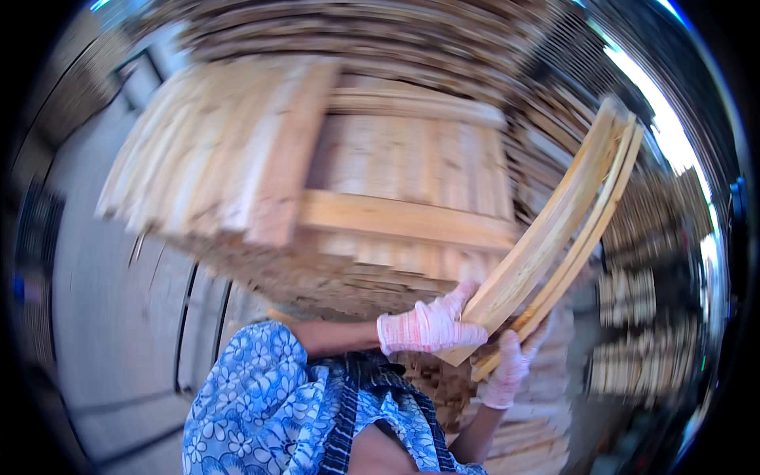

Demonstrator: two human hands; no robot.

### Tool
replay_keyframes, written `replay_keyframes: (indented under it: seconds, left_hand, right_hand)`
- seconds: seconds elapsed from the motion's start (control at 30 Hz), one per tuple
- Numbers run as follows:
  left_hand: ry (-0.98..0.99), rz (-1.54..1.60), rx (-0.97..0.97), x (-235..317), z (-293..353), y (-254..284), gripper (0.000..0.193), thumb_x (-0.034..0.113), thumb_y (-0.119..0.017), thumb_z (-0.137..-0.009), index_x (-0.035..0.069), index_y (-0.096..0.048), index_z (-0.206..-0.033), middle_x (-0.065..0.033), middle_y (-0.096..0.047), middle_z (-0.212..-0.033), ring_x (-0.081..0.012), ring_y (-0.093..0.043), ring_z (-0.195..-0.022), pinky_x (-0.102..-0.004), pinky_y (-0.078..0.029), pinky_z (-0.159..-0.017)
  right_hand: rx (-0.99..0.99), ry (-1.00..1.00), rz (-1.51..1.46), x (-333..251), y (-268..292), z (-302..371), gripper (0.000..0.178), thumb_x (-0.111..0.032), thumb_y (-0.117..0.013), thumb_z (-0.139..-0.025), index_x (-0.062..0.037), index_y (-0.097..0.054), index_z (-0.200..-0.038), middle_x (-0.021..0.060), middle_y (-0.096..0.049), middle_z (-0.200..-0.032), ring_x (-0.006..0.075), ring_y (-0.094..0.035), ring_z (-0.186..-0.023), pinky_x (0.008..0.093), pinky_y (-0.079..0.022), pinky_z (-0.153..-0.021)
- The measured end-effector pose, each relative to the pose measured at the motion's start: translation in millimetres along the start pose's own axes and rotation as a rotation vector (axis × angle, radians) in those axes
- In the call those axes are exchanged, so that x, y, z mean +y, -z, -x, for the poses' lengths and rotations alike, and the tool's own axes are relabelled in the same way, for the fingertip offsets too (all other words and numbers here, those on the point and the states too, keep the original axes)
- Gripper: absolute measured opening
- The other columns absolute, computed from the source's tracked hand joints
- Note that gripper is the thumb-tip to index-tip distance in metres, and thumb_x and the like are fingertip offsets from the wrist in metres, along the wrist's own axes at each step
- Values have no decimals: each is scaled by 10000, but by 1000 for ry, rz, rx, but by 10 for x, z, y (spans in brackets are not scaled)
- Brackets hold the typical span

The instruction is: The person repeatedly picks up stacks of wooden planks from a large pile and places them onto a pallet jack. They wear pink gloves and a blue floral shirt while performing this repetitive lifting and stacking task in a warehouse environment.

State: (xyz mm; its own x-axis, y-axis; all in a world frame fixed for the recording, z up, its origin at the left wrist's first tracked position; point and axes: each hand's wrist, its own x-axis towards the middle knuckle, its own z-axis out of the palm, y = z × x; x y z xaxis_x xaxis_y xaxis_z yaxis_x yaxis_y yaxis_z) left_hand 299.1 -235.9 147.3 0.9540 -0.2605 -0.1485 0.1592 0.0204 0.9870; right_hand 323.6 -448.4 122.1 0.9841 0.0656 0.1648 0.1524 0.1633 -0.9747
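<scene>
A grey floor (111, 317) crossed by dark lines occupied the left of the workplace, and a broad rear pile (356, 36) of layered timber closed off the far side. Further timber piles (641, 368) stood at the right, blurred, near a bright opening (673, 134). In the centre rose a stack (301, 273). On its right half, lower boards (388, 162) lay side by side beneath two battens, the far batten (412, 104) and the near batten (408, 220), which ran roughly parallel and apart. On its left half, a row of upper boards (214, 150) lay crosswise to the battens.

Both hands wore pale pink-and-white gloves. The left hand (431, 324) was clamped on the lower end of the wide board (538, 245), its thumb and fingers spread to either side of the wood. The right hand (511, 372), lower and further right, was closed about the slim board (582, 257) near its lower end; its fingers were partly hidden. The two boards were held aloft at the right of the stack, tilted up and away to the right, with a narrow gap between them. A blue floral sleeve (253, 372) covered the left upper arm.
</scene>
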Motion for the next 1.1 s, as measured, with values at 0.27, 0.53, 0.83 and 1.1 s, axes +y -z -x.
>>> replay_keyframes:
  seconds: [0.27, 0.53, 0.83, 1.1]
  left_hand:
    - [-178, 346, 988, 391, 2054, 1051, 1117, 204, -881, -822, 33, -145, -1645, -128, -623, -1369, -214, -592, -1264, -347, -502, -1055]
    - [402, -415, 1203, 244, 3483, 1876, 856, 540, -718, -880, 14, -443, -1495, -200, -681, -1245, -274, -673, -1147, -409, -520, -995]
    - [659, -932, 1090, 774, 3213, 3000, 909, 636, -601, -892, -29, -447, -1493, -282, -618, -1374, -339, -639, -1245, -404, -501, -1033]
    - [632, -710, 1276, 376, 2784, 3563, 834, 361, -700, -859, 181, -331, -1586, -307, -495, -1417, -428, -540, -1299, -525, -489, -1026]
  right_hand:
    - [-600, 158, 390, -665, -1494, -764, 946, -155, -755, -820, -86, -277, -1633, 128, -530, -1403, 217, -589, -1172, 347, -540, -922]
    - [-1013, 477, 1171, -616, -3255, -1170, 891, -354, -782, -825, -241, -364, -1604, 248, -526, -1404, 409, -545, -1296, 493, -454, -1094]
    - [-1084, 629, 1522, -178, -4221, -1219, 847, -601, -636, -887, -158, -387, -1564, 281, -474, -1433, 456, -497, -1325, 527, -434, -1097]
    - [-1030, 554, 1391, 89, -4657, -1041, 759, -476, -668, -938, -329, -335, -1604, 272, -485, -1426, 456, -503, -1341, 518, -457, -1088]
